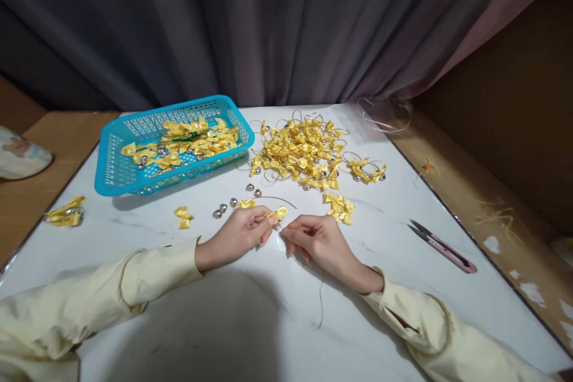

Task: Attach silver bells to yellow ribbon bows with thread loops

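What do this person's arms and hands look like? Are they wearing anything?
Both arms are in long, pale yellow sleeves. The left sleeve and right sleeve are loose and gathered at the cuffs. The left hand and right hand are bare: no gloves, rings or watch show.

basket (111, 155): turquoise blue, lattice-patterned
bows (298, 152): golden yellow
beads (222, 209): silver
table (250, 322): white, faint grey marbling
snips (441, 246): pink
curtain (250, 24): dark grey
sleeves (147, 271): pale cream

Head view, downward over table (286, 322)
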The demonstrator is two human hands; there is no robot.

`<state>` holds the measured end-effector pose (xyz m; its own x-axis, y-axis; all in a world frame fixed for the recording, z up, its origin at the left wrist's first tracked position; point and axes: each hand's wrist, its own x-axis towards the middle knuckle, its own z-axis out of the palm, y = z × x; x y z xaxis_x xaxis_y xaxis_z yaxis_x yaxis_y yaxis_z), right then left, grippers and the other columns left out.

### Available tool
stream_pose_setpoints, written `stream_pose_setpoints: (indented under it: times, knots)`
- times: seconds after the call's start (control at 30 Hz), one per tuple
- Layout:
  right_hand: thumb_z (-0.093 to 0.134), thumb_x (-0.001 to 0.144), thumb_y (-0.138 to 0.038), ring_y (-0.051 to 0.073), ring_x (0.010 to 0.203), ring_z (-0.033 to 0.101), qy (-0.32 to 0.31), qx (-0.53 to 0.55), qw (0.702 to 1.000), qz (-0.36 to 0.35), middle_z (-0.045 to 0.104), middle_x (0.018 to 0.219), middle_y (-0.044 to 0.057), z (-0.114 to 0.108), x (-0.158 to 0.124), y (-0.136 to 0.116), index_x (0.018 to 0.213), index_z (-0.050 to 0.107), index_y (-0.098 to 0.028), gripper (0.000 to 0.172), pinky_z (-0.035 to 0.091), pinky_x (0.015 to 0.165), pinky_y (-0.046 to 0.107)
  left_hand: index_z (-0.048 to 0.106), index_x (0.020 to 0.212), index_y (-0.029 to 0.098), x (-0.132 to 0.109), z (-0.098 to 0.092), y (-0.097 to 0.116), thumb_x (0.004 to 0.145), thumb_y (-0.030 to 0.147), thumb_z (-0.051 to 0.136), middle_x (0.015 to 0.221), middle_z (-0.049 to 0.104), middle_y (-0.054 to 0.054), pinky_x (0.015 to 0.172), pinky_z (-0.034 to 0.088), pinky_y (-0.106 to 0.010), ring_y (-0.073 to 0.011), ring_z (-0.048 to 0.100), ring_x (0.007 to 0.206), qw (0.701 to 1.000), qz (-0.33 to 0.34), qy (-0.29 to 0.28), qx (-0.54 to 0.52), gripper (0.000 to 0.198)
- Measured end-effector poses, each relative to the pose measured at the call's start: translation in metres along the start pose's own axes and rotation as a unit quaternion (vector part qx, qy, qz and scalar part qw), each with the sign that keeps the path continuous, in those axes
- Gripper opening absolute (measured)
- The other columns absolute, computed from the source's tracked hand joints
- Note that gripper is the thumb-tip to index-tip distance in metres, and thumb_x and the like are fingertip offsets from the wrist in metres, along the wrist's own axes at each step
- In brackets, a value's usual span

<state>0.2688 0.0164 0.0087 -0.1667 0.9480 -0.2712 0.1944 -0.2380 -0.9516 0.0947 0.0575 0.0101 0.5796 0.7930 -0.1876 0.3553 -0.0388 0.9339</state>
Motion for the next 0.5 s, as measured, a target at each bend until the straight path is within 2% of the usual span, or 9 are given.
stream_pose_setpoints:
  times: [0.23, 0.5]
  knots:
    - [0.054, 0.079, -0.023, 0.005, 0.034, 0.036, 0.014, -0.079, 0.996, -0.045, 0.058, 0.046, -0.001, -0.0001, -0.0005, 0.0006, 0.055, 0.060, -0.014, 0.026, 0.029, 0.039, 0.019, 0.043, 0.058, 0.017, -0.0022, 0.0004, -0.0006, 0.091, 0.032, 0.041, 0.051, 0.046, 0.005, 0.053, 0.035, -0.021, -0.0085, 0.043, 0.049, 0.999, 0.017, -0.001, 0.031, 0.036]
    - [0.054, 0.079, -0.019, 0.005, 0.038, 0.036, 0.041, -0.121, 0.987, -0.097, 0.048, 0.041, -0.005, 0.0026, -0.0005, 0.0065, 0.056, 0.059, -0.014, 0.024, 0.029, 0.042, 0.018, 0.044, 0.059, 0.017, -0.0024, 0.0018, -0.0009, 0.090, 0.031, 0.041, 0.051, 0.048, 0.005, 0.051, 0.033, -0.020, -0.0082, 0.042, 0.048, 0.997, 0.028, 0.012, 0.077, 0.035]
